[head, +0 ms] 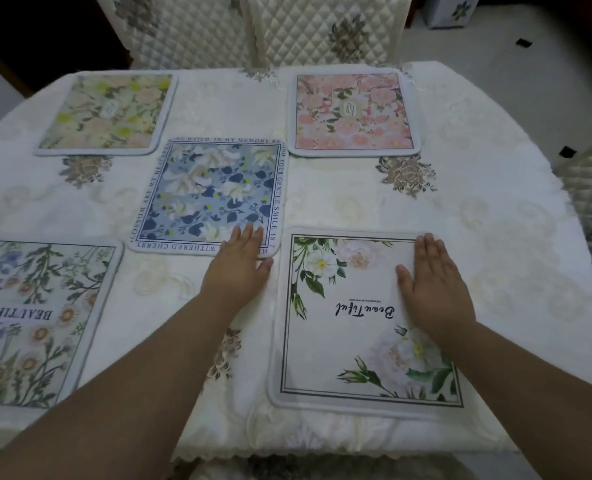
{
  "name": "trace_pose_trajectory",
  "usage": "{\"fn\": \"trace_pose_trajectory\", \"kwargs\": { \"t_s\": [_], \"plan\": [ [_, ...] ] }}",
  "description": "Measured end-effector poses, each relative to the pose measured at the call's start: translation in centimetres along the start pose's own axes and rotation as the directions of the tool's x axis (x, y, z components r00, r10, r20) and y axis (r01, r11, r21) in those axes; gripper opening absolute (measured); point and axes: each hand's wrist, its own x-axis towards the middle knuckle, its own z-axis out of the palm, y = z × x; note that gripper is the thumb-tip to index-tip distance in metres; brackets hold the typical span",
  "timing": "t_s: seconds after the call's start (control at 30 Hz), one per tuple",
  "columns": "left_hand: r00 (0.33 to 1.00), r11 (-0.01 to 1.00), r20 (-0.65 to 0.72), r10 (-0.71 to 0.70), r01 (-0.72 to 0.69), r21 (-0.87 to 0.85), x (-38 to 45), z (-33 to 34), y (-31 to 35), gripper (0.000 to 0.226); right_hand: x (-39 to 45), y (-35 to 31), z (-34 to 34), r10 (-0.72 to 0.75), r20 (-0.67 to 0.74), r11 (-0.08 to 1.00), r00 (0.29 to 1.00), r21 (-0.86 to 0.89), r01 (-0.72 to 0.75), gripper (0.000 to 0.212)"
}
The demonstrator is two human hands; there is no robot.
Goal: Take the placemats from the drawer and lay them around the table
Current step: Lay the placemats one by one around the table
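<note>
Five placemats, all flat, rounded corners. White rose mat lies under the right hand. Blue floral mat has its near corner beneath the left hand's fingertips. Daisy mat lies left of that hand. Yellow mat and pink mat lie beyond both hands.

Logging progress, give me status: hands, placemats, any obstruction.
Left hand flat, fingers on blue floral placemat. Right hand flat on white "Beautiful" placemat. Five placemats laid. No obstruction.
</note>
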Motion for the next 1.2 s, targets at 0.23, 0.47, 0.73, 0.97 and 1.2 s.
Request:
{"fn": "trace_pose_trajectory", "kwargs": {
  "t_s": [0.23,0.47,0.73,0.97,1.2],
  "plan": [
    [0.974,0.958,-0.164,0.158,-0.111,0.263,-0.7,-1.7,-0.8,0.031,0.4,-4.4,-3.3,-0.024,0.021,0.986,0.999,0.165,0.02,0.056],
    [0.747,0.987,-0.648,0.15,-0.154,0.051,-4.3,-3.3,1.6,0.026,-3.1,-15.3,-7.4,-0.148,0.281,0.448,0.948,0.874,-0.19,0.041],
    [0.855,0.893,-0.353,0.381,-0.439,-0.1,-12.8,1.6,3.8,0.028,-3.6,-18.0,-6.3,-0.103,0.473,0.452,0.875,0.806,-0.382,0.065],
    [0.895,0.857,0.092,-0.436,0.445,-0.259,-13.1,0.3,-2.7,0.067,-7.6,-16.8,-7.6,0.002,0.37,0.377,0.929,0.86,-0.344,0.062],
    [0.857,0.28,0.367,-0.361,0.475,-0.834,-15.1,-6.2,-1.7,0.071,-11.2,-14.4,-16.3,0.092,0.255,0.317,0.963,0.909,-0.271,0.069]
  ]
}}
